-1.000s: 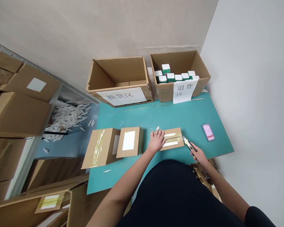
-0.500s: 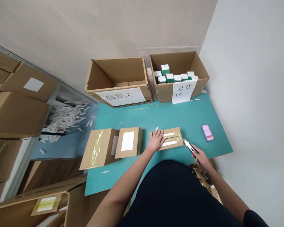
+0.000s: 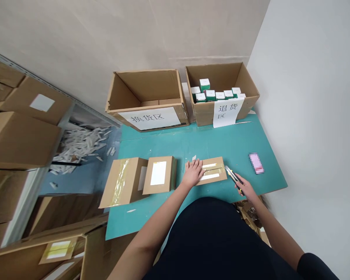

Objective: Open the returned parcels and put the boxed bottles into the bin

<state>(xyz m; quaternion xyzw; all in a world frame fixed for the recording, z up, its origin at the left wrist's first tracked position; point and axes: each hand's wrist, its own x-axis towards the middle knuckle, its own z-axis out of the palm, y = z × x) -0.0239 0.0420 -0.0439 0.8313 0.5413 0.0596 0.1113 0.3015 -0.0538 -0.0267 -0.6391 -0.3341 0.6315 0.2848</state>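
A small taped cardboard box (image 3: pixel 214 180) lies on the green table, with white label strips and a dark slit along the clear tape across its top. My left hand (image 3: pixel 193 172) rests flat on its left end, fingers spread and pointing away from me. In my right hand (image 3: pixel 245 186) is a utility knife (image 3: pixel 235 180) with a black and yellow handle. Its tip is beside the box's right edge; whether it touches cannot be made out. Left of my left hand stands a carton with a white label (image 3: pixel 158 173), beside a larger carton sealed with tape (image 3: pixel 121 182).
At the back of the green table (image 3: pixel 163 144) stand an open carton (image 3: pixel 147 112) with a handwritten sign and another carton (image 3: pixel 204 114) holding several green-and-white boxes. A pink phone-like object (image 3: pixel 256 163) lies at right. Shelved cartons (image 3: pixel 20 136) stand left; an open carton (image 3: pixel 95 249) is lower left.
My right hand and the utility knife have shifted slightly, the blade staying by the box's right edge. My left hand keeps its place on the box. The view has moved a little.
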